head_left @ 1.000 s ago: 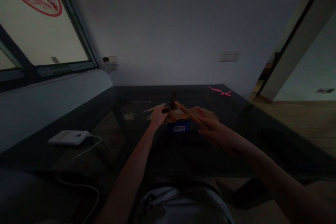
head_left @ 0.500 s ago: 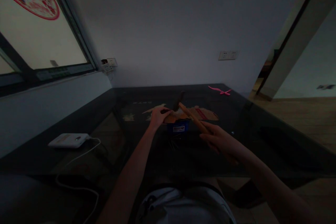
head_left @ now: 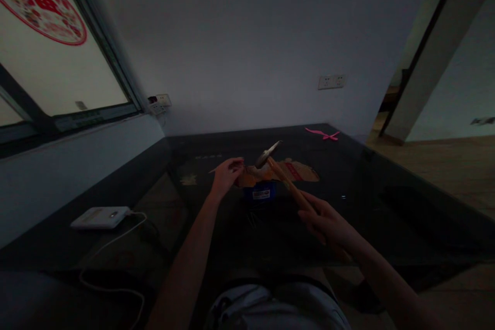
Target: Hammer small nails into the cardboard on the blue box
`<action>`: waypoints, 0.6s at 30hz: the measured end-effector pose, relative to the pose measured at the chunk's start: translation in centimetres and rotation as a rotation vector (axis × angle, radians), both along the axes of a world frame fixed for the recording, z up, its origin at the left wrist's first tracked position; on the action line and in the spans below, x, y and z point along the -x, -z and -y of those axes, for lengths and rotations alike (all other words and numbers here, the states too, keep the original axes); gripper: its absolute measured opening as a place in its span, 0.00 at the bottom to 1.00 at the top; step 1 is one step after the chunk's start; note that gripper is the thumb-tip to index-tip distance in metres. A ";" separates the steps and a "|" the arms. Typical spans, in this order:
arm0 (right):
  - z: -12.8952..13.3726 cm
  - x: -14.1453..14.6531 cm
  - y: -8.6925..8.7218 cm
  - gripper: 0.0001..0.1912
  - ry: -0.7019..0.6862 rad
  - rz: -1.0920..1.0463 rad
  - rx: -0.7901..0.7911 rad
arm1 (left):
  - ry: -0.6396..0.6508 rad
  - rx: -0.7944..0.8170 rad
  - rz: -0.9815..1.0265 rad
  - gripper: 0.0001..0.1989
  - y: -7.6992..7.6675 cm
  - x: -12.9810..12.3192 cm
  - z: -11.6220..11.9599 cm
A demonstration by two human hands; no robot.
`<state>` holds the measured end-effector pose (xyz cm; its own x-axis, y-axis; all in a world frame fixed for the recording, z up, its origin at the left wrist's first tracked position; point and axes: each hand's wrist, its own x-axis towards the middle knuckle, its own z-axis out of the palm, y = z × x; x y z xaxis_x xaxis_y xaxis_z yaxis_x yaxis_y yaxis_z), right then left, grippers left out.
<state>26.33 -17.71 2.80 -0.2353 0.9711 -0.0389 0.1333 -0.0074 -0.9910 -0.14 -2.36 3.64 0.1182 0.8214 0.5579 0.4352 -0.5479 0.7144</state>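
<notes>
My right hand (head_left: pixel 325 219) is wrapped round the wooden handle of a hammer (head_left: pixel 288 183), whose metal head is raised above torn brown cardboard (head_left: pixel 301 171). The cardboard lies over a blue box (head_left: pixel 260 192) with a white label. At the cardboard's left side, my left hand (head_left: pixel 225 174) has its fingers curled in near the thumb. Whatever sits between those fingertips is too dark and small to make out. A few thin slivers, perhaps nails (head_left: pixel 252 219), show on the dark table in front of the box.
On the dark glossy table (head_left: pixel 178 247) a white power bank (head_left: pixel 101 217) lies at left, its white cable (head_left: pixel 126 232) hanging over the front edge. A pink ribbon (head_left: pixel 327 136) lies at the back right. Behind stands a wall with sockets (head_left: pixel 331 82).
My left hand has shifted left and its fingers have drawn back from beside the hammer head. The hammer head has tilted and its shiny side now shows. The view has turned slightly.
</notes>
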 end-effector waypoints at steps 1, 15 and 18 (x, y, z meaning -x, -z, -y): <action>0.2 -0.1 0.3 0.35 0.014 -0.032 -0.004 | -0.027 -0.045 -0.016 0.10 -0.4 0.2 0.8; 7.0 0.0 7.2 0.26 -0.137 -0.871 0.170 | 0.086 0.176 -0.737 0.11 2.6 -1.5 9.1; 8.0 0.5 8.9 0.25 -0.198 -0.945 0.184 | -0.070 0.230 -0.827 0.10 2.9 -1.5 8.6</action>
<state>25.79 -25.75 -6.11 -0.4054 0.9084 0.1024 -0.6983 -0.2354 -0.6760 1.37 -10.98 0.78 0.3583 0.9240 0.1338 0.8920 -0.3811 0.2432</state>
